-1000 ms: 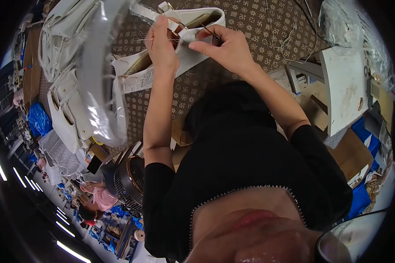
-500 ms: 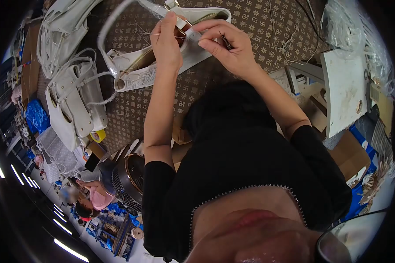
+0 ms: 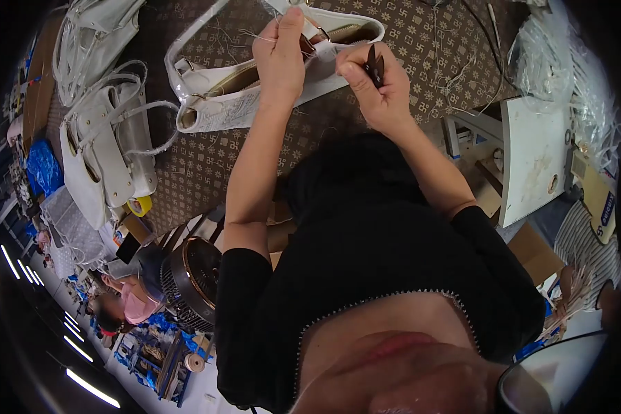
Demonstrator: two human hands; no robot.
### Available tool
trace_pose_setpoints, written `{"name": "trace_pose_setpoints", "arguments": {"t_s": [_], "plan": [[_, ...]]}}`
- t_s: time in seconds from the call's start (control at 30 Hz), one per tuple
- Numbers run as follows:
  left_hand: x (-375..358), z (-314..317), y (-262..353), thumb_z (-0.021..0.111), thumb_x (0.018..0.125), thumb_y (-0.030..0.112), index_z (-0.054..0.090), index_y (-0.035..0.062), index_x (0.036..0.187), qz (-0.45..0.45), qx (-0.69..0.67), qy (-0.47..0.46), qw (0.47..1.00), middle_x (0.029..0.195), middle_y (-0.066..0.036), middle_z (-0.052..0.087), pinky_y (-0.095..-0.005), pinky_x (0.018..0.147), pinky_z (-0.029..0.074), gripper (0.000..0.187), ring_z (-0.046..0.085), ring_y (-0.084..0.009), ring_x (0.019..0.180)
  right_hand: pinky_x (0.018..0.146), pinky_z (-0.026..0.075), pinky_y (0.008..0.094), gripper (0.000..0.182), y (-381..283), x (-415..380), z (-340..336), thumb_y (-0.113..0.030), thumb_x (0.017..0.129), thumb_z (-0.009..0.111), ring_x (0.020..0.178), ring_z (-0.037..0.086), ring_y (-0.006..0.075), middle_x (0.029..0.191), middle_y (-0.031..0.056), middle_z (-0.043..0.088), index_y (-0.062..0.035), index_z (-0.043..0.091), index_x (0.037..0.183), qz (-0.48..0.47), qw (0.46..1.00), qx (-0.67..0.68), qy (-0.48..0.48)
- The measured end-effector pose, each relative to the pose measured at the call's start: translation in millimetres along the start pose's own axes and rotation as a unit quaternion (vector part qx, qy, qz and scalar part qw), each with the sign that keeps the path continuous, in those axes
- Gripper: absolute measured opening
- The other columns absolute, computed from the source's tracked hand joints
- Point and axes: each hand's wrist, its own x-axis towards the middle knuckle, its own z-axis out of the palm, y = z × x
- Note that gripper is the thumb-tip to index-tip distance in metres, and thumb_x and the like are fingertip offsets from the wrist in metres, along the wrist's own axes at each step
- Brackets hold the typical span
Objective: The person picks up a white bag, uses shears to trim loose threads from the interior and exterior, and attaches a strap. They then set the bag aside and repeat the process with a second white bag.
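A white handbag [image 3: 207,119] lies on the patterned tablecloth, its gold zipper opening facing up. My left hand [image 3: 281,65] is closed at the bag's upper side, thumb and fingers pinched by the strap attachment and its gold hardware. Fine white threads stick out to the left of those fingers. My right hand [image 3: 386,93] is closed around small black thread snips [image 3: 374,65], blades pointing up. Its thumb and forefinger are pinched together just right of a white tab on the bag; anything between these fingertips is too small to make out.
More white handbags [image 3: 86,169] lie to the left, with plastic-wrapped straps. Loose threads [image 3: 455,79] are scattered on the patterned cloth [image 3: 200,179]. Clear plastic [image 3: 545,48] and a white board [image 3: 539,162] are at right. A fan [image 3: 193,279] stands lower left, near a person in pink [image 3: 136,303].
My right hand has drawn away from my left hand, and its snips now point upward. My left hand stays at the bag. The whole view has shifted slightly.
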Motion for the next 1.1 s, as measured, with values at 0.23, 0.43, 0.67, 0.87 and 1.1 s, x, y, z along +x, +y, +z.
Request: {"name": "trace_pose_setpoints", "arguments": {"t_s": [0.23, 0.43, 0.67, 0.87, 1.1], "plan": [[1.0, 1.3, 0.7, 0.054, 0.088, 0.023, 0.060, 0.0017, 0.081, -0.008, 0.007, 0.001, 1.000, 0.073, -0.002, 0.060, -0.0209, 0.055, 0.043, 0.023, 0.054, -0.0071, 0.060, 0.067, 0.042, 0.0210, 0.013, -5.0, 2.4, 5.4, -0.013, 0.089, 0.054, 0.071, 0.050, 0.0063, 0.080, 0.0027, 0.057, -0.0013, 0.049, 0.087, 0.001, 0.999, 0.046, -0.008], [-0.6, 3.0, 0.9, 0.054, 0.088, 0.023, 0.059, 0.0014, 0.081, -0.010, 0.017, 0.000, 1.000, 0.074, -0.002, 0.060, -0.0217, 0.057, 0.045, 0.024, 0.055, -0.0079, 0.062, 0.067, 0.042, 0.0206, 0.014, -11.8, -5.1, 7.3, -0.014, 0.089, 0.054, 0.071, 0.049, 0.0057, 0.082, 0.0030, 0.058, -0.0013, 0.050, 0.087, 0.033, 0.998, 0.045, -0.008], [-4.9, 11.8, 16.1, 0.054, 0.088, 0.024, 0.059, 0.0009, 0.082, -0.016, 0.048, 0.000, 0.999, 0.075, -0.003, 0.060, -0.0226, 0.060, 0.047, 0.025, 0.056, -0.0090, 0.063, 0.063, 0.042, 0.0197, 0.012, -11.4, -9.3, 6.6, -0.012, 0.087, 0.056, 0.068, 0.049, 0.0058, 0.088, 0.0054, 0.060, -0.0012, 0.050, 0.088, 0.026, 0.998, 0.063, -0.011], [-10.8, 11.3, 19.1, 0.050, 0.090, 0.033, 0.061, -0.0007, 0.080, -0.022, 0.058, 0.005, 0.998, 0.069, -0.005, 0.061, -0.0202, 0.055, 0.042, 0.036, 0.055, -0.0074, 0.060, 0.053, 0.043, 0.0206, 0.011, -27.0, -19.6, -1.1, -0.010, 0.079, 0.066, 0.060, 0.052, 0.0075, 0.090, 0.0079, 0.063, -0.0020, 0.058, 0.082, -0.076, 0.993, -0.076, -0.046], [-41.5, 2.1, 16.2, 0.044, 0.091, 0.025, 0.061, -0.0052, 0.079, 0.075, 0.112, -0.071, 0.988, 0.070, -0.007, 0.061, -0.0230, 0.058, 0.045, 0.037, 0.058, -0.0124, 0.062, 0.044, 0.030, 0.0173, 0.028, -40.1, 4.2, -30.7, -0.028, 0.089, 0.052, 0.049, 0.042, 0.0017, 0.060, -0.0032, 0.053, -0.0033, 0.064, 0.093, 0.255, 0.967, -0.001, 0.012]]}}
